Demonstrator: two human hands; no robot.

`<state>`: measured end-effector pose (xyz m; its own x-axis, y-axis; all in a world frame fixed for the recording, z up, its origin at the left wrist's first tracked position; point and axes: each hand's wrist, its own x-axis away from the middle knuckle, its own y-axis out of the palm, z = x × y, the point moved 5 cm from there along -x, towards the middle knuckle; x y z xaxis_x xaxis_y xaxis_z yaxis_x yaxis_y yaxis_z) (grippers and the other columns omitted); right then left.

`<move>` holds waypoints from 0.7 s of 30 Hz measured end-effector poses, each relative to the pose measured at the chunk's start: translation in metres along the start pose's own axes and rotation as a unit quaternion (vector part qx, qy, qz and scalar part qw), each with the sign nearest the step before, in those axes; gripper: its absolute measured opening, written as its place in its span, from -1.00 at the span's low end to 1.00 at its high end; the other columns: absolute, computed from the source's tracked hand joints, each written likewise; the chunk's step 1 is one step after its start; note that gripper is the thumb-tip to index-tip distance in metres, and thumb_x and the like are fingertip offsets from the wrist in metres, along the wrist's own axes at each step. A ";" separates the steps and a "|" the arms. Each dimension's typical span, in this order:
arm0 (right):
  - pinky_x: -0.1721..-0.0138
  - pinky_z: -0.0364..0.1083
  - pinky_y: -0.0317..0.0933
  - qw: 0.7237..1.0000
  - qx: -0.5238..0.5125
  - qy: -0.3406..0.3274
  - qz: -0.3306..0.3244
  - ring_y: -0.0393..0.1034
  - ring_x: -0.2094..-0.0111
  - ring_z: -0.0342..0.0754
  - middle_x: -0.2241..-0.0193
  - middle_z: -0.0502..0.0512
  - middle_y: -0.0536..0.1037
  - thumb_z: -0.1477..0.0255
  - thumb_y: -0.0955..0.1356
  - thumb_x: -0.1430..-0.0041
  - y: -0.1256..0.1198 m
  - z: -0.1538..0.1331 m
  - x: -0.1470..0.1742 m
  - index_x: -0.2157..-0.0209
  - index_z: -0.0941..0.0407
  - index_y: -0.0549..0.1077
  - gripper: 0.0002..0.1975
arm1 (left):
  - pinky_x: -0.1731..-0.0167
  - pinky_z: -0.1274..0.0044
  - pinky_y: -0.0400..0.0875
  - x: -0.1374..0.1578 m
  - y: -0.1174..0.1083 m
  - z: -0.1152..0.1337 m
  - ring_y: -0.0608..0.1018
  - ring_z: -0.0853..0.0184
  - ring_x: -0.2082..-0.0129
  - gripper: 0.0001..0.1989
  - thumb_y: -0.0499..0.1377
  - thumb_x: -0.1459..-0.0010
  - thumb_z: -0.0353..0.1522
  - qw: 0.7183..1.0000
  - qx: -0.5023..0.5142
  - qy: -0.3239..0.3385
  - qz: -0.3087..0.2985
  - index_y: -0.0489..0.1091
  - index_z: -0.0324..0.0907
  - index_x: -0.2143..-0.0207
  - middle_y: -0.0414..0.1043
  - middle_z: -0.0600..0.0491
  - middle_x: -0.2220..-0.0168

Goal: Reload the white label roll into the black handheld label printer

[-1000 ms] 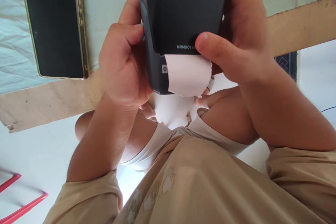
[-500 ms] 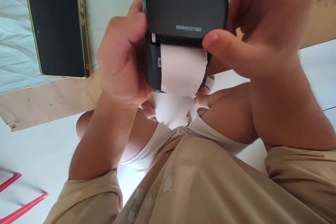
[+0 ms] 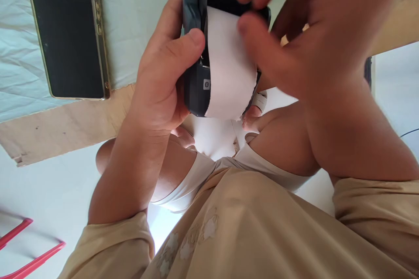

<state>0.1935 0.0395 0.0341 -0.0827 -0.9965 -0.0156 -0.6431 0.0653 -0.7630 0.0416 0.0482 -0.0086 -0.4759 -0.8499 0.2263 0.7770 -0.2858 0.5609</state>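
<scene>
My left hand [image 3: 163,83] grips a small dark label printer [image 3: 194,52] from its left side, thumb laid across its front edge. The lid stands open and a white paper roll [image 3: 225,65] shows inside, its strip hanging over the front. My right hand [image 3: 294,39] hovers over the printer, blurred, with thumb and fingertips touching the roll and the lid's edge. I cannot tell whether it grips anything. The printer is held above my lap, near the edge of the wooden board [image 3: 65,126].
A black phone [image 3: 65,30] with a gold rim lies on a pale cloth [image 3: 137,17] at the upper left. My knees and beige shirt [image 3: 245,231] fill the lower middle. Red bars [image 3: 29,257] lie on the white floor at the lower left.
The printer's lid has swung up and open, baring the white roll. My right hand left the printer's right side and came over the top. My left thumb shifted onto the front edge.
</scene>
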 end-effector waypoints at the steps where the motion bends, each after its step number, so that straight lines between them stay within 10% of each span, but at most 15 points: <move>1: 0.19 -0.96 -0.23 0.999 0.029 -0.017 -0.033 0.14 0.15 -0.85 0.08 -0.23 0.41 0.04 0.24 -0.07 0.000 -0.003 0.001 0.06 0.13 0.49 -0.44 | -0.15 0.35 0.70 0.001 0.002 0.001 0.53 0.13 -0.25 -0.70 0.04 -0.26 -0.32 1.000 -0.016 0.016 -0.017 0.31 -0.17 -0.03 0.47 -0.03 -0.07; 7: 0.37 -0.92 -0.48 0.994 0.054 0.008 -0.097 0.24 -0.27 -0.55 0.10 -0.17 0.40 0.11 0.25 -0.08 -0.001 -0.004 0.004 -0.03 0.03 0.46 -0.47 | -0.12 0.30 0.71 0.001 0.005 -0.001 0.49 0.09 -0.30 -0.72 0.00 -0.26 -0.33 0.998 -0.025 0.040 -0.031 0.27 -0.18 0.00 0.40 -0.06 -0.18; 12: 0.30 -0.92 -0.26 0.988 -0.085 -0.019 -0.129 0.28 -0.25 -0.65 0.20 -0.13 0.46 0.15 -0.14 -0.27 0.009 -0.002 0.001 0.18 0.29 0.45 -0.27 | -0.15 0.29 0.69 0.003 0.006 -0.003 0.54 0.09 -0.25 -0.74 0.04 -0.27 -0.32 0.998 -0.029 0.020 -0.055 0.27 -0.20 0.01 0.40 -0.07 -0.16; 21: 0.23 -0.88 -0.14 0.969 -0.206 0.010 -0.137 0.34 -0.17 -0.64 0.09 -0.21 0.47 0.09 -0.20 -0.22 -0.010 0.009 0.007 0.18 0.32 0.39 -0.20 | -0.02 0.36 0.73 0.002 0.009 -0.002 0.55 0.17 -0.23 -0.71 -0.05 -0.25 -0.40 1.000 -0.005 0.024 0.020 0.24 -0.22 -0.01 0.48 -0.04 0.07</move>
<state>0.2061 0.0312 0.0358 0.1224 -0.9783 0.1670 -0.8919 -0.1822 -0.4139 0.0489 0.0434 -0.0043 -0.4244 -0.8807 0.2105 0.7994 -0.2553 0.5439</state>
